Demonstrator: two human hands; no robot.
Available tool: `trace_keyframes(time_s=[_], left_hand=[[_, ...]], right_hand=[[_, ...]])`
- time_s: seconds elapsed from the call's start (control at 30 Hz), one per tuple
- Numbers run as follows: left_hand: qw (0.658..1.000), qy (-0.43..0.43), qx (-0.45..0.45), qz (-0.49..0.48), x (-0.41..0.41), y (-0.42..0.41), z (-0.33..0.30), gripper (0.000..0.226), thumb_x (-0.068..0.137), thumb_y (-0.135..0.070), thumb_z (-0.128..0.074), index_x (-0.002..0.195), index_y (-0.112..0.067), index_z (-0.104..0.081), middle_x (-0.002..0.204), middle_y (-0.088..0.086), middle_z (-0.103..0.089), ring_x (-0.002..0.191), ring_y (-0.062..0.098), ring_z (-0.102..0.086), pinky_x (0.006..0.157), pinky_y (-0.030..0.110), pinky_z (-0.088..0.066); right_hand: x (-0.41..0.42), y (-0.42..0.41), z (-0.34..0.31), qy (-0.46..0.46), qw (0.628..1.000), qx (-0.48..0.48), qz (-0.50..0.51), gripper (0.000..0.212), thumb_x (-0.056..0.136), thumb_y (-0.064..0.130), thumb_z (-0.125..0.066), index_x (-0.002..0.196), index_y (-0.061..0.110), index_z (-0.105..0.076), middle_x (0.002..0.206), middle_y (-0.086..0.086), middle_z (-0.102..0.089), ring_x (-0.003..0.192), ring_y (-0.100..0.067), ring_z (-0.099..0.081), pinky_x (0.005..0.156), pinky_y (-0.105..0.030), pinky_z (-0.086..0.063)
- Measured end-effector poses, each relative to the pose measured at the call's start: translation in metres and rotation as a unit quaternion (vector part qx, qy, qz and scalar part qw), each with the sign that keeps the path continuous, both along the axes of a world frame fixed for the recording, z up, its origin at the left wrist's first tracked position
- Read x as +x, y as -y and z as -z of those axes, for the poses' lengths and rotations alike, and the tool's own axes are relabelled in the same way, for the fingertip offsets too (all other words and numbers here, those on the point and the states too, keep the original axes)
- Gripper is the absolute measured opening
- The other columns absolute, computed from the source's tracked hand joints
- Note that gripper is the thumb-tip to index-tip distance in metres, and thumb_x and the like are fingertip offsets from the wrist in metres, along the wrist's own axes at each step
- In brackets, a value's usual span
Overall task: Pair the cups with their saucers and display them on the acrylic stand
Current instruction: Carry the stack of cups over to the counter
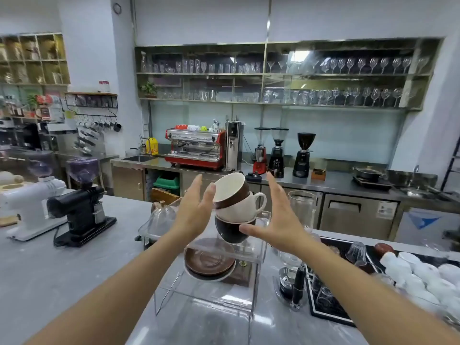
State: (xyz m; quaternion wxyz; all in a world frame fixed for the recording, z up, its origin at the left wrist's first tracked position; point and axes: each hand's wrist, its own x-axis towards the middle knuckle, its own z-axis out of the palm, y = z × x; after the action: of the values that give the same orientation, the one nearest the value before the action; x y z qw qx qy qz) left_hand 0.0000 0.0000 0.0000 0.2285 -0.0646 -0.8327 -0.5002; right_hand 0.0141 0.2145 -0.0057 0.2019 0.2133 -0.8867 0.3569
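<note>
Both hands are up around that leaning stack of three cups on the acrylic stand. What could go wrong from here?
1. The top brown cup tilts hard; only the left hand fingertips touch it, so it may slide off.
2. The right hand is open beside the dark bottom cup; a nudge could topple the stack onto the saucers.

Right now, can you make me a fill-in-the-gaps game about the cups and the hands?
1. The stack on the clear stand holds ____ cups.
2. The middle cup is coloured ____.
3. The brown saucers sit on the stand's ____ step.
4. The left hand and the right hand have their fingers ____, one on each side of the stack.

Missing words: three; white; lower; open
</note>
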Motion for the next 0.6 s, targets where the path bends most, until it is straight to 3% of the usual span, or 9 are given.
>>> trace_keyframes(time_s=[0.07,0.13,0.2,0.3,0.4,0.5,0.6], left_hand=[[0.998,0.027,0.046,0.011,-0.013,0.003,0.003,0.059,0.107,-0.048,-0.032,0.154,-0.013,-0.035,0.158,0.011,-0.043,0.147,0.030,-0.036,0.119,0.047,-0.027],[0.992,0.067,0.097,0.036,-0.027,0.003,0.005,0.048,0.107,-0.048,-0.030,0.137,-0.017,-0.050,0.136,0.010,-0.056,0.132,0.032,-0.049,0.114,0.053,-0.038],[0.979,0.111,0.162,0.062,-0.038,0.002,0.008,0.039,0.105,-0.053,-0.029,0.120,-0.028,-0.055,0.126,0.002,-0.060,0.120,0.025,-0.056,0.104,0.048,-0.046],[0.955,0.148,0.238,0.094,-0.047,-0.002,0.009,0.039,0.103,-0.059,-0.029,0.100,-0.037,-0.062,0.111,-0.007,-0.067,0.103,0.013,-0.062,0.082,0.038,-0.050],[0.923,0.208,0.307,0.099,-0.053,-0.004,0.009,0.047,0.103,-0.061,-0.028,0.098,-0.034,-0.066,0.103,-0.003,-0.071,0.099,0.017,-0.065,0.078,0.040,-0.053],[0.900,0.251,0.341,0.104,-0.056,-0.004,0.006,0.054,0.104,-0.060,-0.025,0.102,-0.027,-0.068,0.103,0.004,-0.072,0.096,0.022,-0.064,0.072,0.039,-0.052],[0.885,0.289,0.348,0.116,-0.058,-0.002,0.008,0.059,0.104,-0.059,-0.024,0.116,-0.019,-0.066,0.115,0.008,-0.070,0.104,0.033,-0.063,0.088,0.049,-0.053]], right_hand=[[-0.006,0.007,0.001,0.012,1.000,0.001,0.012,0.138,0.056,0.059,-0.087,0.153,0.047,0.011,0.162,0.022,-0.005,0.112,0.022,-0.024,0.103,-0.028,-0.024],[-0.012,0.008,0.006,0.032,0.999,0.002,0.019,0.141,0.053,0.058,-0.088,0.152,0.050,0.011,0.161,0.025,-0.007,0.117,0.009,-0.028,0.102,-0.029,-0.026],[-0.015,0.011,0.006,0.037,0.999,-0.001,0.019,0.143,0.051,0.055,-0.090,0.151,0.052,0.012,0.159,0.025,-0.008,0.122,0.002,-0.032,0.105,-0.033,-0.031],[-0.019,0.013,0.006,0.055,0.998,0.002,0.029,0.145,0.046,0.056,-0.090,0.151,0.054,0.011,0.160,0.020,-0.010,0.134,-0.016,-0.045,0.111,-0.050,-0.040],[-0.023,0.014,0.006,0.061,0.998,0.005,0.030,0.145,0.042,0.059,-0.089,0.151,0.054,0.008,0.158,0.022,-0.013,0.139,-0.013,-0.036,0.109,-0.053,-0.042],[-0.028,0.013,0.008,0.083,0.996,-0.004,0.026,0.144,0.042,0.052,-0.092,0.152,0.051,0.000,0.155,0.016,-0.018,0.123,-0.010,-0.049,0.105,-0.049,-0.047],[-0.033,0.013,0.010,0.099,0.995,-0.020,0.004,0.139,0.046,0.040,-0.097,0.152,0.048,-0.007,0.151,0.011,-0.021,0.116,-0.018,-0.055,0.102,-0.049,-0.050]])
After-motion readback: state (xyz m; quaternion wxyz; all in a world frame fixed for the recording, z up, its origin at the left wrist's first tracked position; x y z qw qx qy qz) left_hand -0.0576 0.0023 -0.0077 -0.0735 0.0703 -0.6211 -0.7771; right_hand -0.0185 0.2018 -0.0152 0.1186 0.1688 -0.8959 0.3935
